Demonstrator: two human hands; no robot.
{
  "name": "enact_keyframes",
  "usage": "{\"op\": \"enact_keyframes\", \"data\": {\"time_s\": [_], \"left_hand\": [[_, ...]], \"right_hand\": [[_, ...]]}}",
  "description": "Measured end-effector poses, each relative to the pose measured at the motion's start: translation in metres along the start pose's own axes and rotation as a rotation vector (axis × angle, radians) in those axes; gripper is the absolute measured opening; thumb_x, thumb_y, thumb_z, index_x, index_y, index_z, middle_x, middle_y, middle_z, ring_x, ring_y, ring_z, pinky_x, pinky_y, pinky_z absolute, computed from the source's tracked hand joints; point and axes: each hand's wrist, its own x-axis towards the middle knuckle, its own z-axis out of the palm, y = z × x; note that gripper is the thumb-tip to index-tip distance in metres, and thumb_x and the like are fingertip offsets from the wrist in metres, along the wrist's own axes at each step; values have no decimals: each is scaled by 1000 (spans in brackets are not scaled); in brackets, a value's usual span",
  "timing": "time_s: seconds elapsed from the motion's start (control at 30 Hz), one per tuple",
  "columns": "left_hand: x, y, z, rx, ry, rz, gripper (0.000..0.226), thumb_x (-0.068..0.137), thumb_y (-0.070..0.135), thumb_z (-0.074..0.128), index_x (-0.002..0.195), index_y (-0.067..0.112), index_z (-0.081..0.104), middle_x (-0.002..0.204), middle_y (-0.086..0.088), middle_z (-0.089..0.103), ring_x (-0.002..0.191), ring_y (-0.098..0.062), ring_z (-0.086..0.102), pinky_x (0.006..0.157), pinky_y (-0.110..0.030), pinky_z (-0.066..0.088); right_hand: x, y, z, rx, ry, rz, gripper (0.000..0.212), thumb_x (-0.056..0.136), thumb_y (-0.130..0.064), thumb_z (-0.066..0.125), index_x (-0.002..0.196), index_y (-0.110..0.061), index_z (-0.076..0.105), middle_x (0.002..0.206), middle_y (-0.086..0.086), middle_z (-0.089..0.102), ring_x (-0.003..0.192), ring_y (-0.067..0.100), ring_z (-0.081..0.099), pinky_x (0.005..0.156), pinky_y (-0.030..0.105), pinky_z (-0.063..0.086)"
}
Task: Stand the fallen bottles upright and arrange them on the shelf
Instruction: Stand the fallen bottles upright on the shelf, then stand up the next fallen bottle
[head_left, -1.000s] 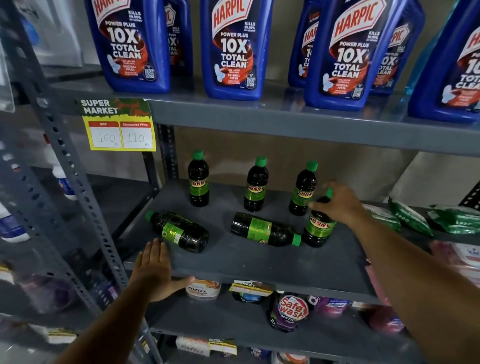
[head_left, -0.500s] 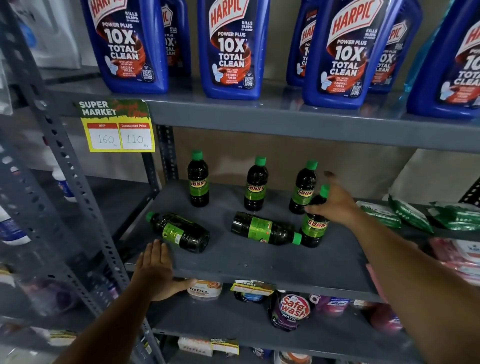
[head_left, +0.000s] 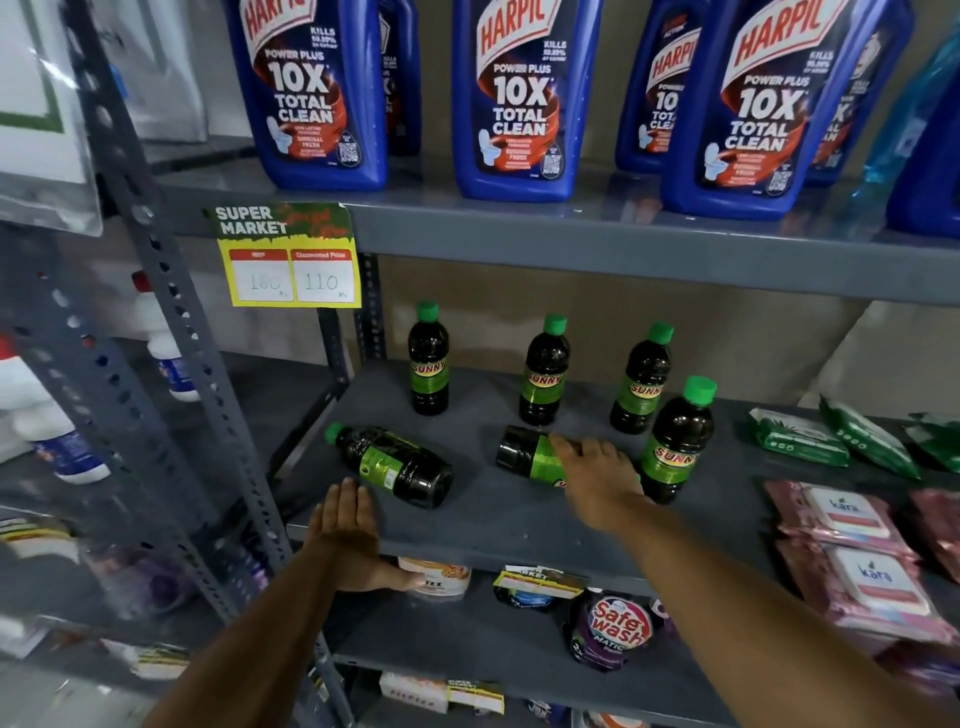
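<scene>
Several dark Sunny bottles with green caps and labels are on the grey middle shelf (head_left: 498, 525). Three stand in a back row: one on the left (head_left: 428, 361), one in the middle (head_left: 543, 371) and one on the right (head_left: 641, 382). A fourth (head_left: 676, 441) stands upright in front of them on the right. Two lie on their sides: a left bottle (head_left: 395, 462), cap pointing left, and a middle bottle (head_left: 524, 453). My right hand (head_left: 597, 475) lies over the middle fallen bottle, fingers curled on its label. My left hand (head_left: 345, 530) rests flat on the shelf's front edge, holding nothing.
Large blue Harpic bottles (head_left: 514, 98) fill the shelf above, with a yellow price tag (head_left: 291, 260) on its edge. Green packets (head_left: 800, 436) and pink Kara wipe packs (head_left: 852, 545) lie to the right. A Safe Wash pouch (head_left: 615, 631) sits on the shelf below. A perforated upright (head_left: 171, 332) stands left.
My right hand let go of the front right bottle, which now stands upright, and moved left and down onto the middle fallen bottle. My left hand has stayed on the shelf edge.
</scene>
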Motion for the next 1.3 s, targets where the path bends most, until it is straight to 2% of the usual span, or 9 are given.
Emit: {"op": "enact_keyframes", "data": {"time_s": [0.2,0.33,0.47,0.67,0.83,0.9,1.0,1.13,1.3], "left_hand": [[-3,-1,-2,20,-18,9,149,52,90,55,146,5,-23,156,-18,-30,144,-35,-26,121,-48,-8],[-4,0,-3,20,-34,2,150,51,91,55,145,5,-24,155,-18,-31,144,-35,-27,120,-48,-9],[-3,0,-5,32,-55,2,152,49,92,55,144,4,-25,154,-20,-32,144,-37,-26,120,-48,-9],[-1,2,-7,53,-76,-3,154,48,92,53,144,2,-26,153,-22,-33,143,-39,-26,119,-50,-8],[0,-1,-5,50,-60,6,155,47,93,53,144,1,-25,153,-23,-32,143,-40,-26,118,-50,-8],[2,-2,-3,54,-60,10,156,46,93,53,144,1,-25,153,-23,-32,143,-40,-26,118,-51,-8],[4,-2,0,48,-45,7,157,44,93,54,144,2,-26,154,-22,-32,143,-39,-26,118,-50,-8],[5,-5,3,15,-36,28,155,45,92,54,144,4,-26,153,-20,-34,142,-37,-29,118,-49,-11],[8,-8,4,32,-44,27,152,47,90,53,143,5,-27,153,-20,-35,141,-37,-32,119,-50,-12]], "right_hand": [[5,-1,-6,85,-50,37,82,84,-34,69,150,-33,21,133,18,40,118,44,47,95,52,46],[6,-6,-41,159,-118,40,78,68,-42,71,140,-37,42,122,11,57,107,35,61,83,38,53],[14,-25,-89,-231,-127,-5,63,63,-42,73,124,-35,57,111,2,59,102,29,60,74,36,42],[26,-63,-124,-696,-193,-125,26,82,-25,64,108,-22,64,113,0,65,108,29,54,92,44,31],[25,-68,-125,-777,-110,-285,27,87,-21,60,113,-23,65,121,3,65,121,30,50,114,52,11],[17,-73,-118,-623,-8,-490,34,84,-24,60,118,-28,64,120,2,62,123,28,47,117,51,9],[-11,-84,-86,-59,-45,-657,15,77,-31,63,90,-26,68,93,-1,66,90,22,60,88,39,47],[-31,-73,-36,36,-513,-286,31,73,-35,76,64,-14,56,65,2,59,62,20,56,59,32,48],[-24,-32,-12,764,-458,263,55,57,-50,89,88,-18,57,87,0,63,71,11,59,48,15,47]]}}
